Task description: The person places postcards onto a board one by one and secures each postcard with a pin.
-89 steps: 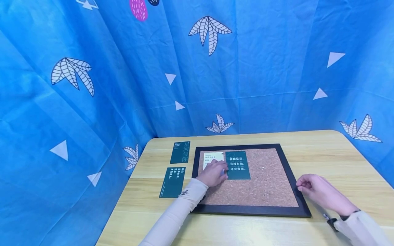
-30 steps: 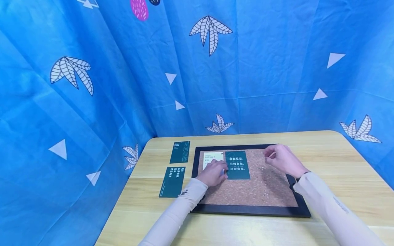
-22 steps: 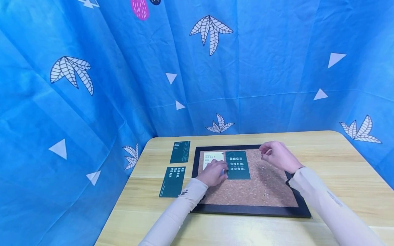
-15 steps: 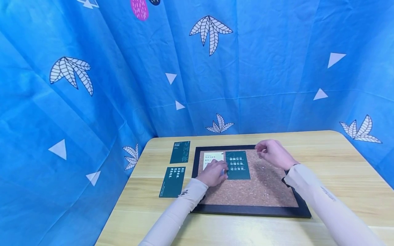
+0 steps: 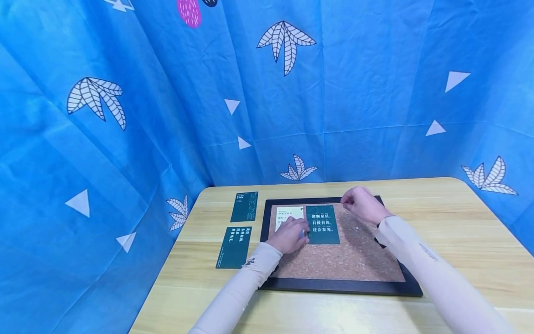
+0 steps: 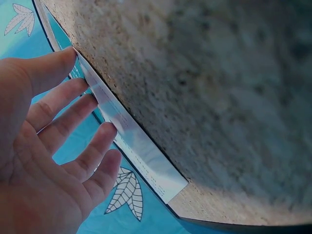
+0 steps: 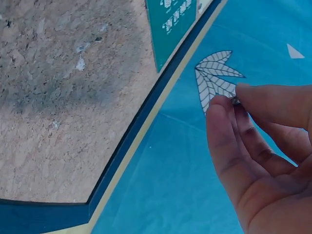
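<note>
A rectangular board of grainy, speckled brown cork point(image 5: 333, 262), edged by a flat black frame point(image 5: 342, 285), was laid on a pale wood-grain surface point(image 5: 308, 315). Near its upper left, a thin pale green paper card point(image 5: 288, 213) with small printed lines was touched by the left grip point(image 5: 288, 235), a bare hand, thumb and fingers kinda spread along the card. Right beside that, a dark green rectangular card point(image 5: 323, 237) with chunky white characters was laid flat on the cork. A tiny dark, shiny piece point(image 7: 236, 100) was pinched between thumb and fingertips by the right grip point(image 5: 364, 205) over the board's far side; its exact shape couldn't be made out. Everything was backed by a wrinkled blue fabric curtain point(image 5: 359, 148), printed with white leaves and triangles.
</note>
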`<state>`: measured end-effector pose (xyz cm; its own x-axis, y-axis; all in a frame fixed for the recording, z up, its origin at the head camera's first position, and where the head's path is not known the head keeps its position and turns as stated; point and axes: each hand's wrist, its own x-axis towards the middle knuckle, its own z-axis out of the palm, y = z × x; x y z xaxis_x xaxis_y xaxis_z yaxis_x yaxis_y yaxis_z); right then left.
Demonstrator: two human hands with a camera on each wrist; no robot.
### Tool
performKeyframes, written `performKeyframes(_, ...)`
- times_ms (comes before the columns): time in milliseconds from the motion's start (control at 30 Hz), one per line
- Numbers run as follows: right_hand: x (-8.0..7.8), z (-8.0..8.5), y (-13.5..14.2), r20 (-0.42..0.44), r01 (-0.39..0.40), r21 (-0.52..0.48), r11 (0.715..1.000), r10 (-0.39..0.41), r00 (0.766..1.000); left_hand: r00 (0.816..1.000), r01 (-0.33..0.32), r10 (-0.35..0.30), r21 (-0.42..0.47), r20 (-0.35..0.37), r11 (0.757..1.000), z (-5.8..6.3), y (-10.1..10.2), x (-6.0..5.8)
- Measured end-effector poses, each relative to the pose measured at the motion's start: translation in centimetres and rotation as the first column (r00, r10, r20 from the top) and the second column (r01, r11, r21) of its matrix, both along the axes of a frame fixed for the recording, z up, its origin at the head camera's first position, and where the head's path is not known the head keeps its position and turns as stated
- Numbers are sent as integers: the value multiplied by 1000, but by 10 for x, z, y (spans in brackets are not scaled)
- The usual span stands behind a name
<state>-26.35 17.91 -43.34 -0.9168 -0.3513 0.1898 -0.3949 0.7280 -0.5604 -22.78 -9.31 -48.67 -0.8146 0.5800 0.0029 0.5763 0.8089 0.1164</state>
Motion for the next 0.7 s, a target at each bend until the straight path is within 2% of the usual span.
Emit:
performKeyframes(267,-11,-8,-3,18,-7,10,1000,7,1000,1000,5,-5,-7,-8,1000,1,0,0)
performKeyframes(500,-20,-17,-6,-76,-57,0,998,57,995,1000,-1,1,-5,1,1000,2,0,1)
performKeyframes(700,-24,-21,-10,-88,-65,9,998,66,994,1000,-2,2,1,2,1000,3,1,1)
